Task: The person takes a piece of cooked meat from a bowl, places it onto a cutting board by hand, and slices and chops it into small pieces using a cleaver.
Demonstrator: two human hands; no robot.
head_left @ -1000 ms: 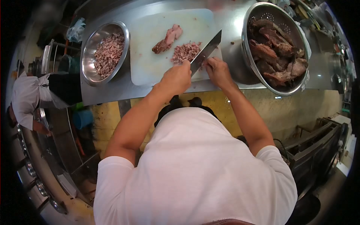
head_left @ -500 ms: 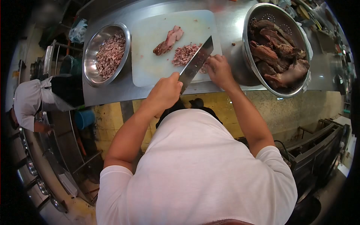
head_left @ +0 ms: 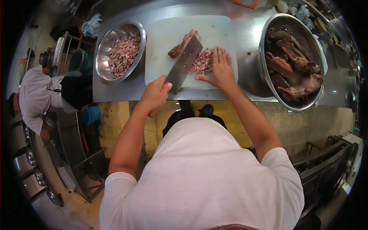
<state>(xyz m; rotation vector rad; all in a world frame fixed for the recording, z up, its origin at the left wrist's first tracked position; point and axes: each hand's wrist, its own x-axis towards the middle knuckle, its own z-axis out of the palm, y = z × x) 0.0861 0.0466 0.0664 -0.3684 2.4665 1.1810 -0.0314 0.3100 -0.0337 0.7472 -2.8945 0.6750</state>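
Note:
My left hand point(head_left: 156, 93) is closed on the handle of a wide-bladed cleaver point(head_left: 184, 64), whose blade slants over the white cutting board point(head_left: 161, 34). Against the right side of a pile of chopped meat point(head_left: 202, 62) lies my right hand point(head_left: 222, 68), its fingers stretched out and the thumb apart. The blade is at the pile's left side. Partly behind the blade, a larger piece of meat point(head_left: 175, 51) rests on the board.
A steel bowl point(head_left: 99, 57) of chopped meat stands left of the board, and a steel colander point(head_left: 263, 57) with large meat pieces stands right. A person in white point(head_left: 36, 94) is at the far left. The metal table's front edge point(head_left: 245, 96) runs before me.
The cleaver has moved from the pile's right side to its left. My right hand has opened from closed fingers and flattened beside the pile. The whole view has shifted slightly.

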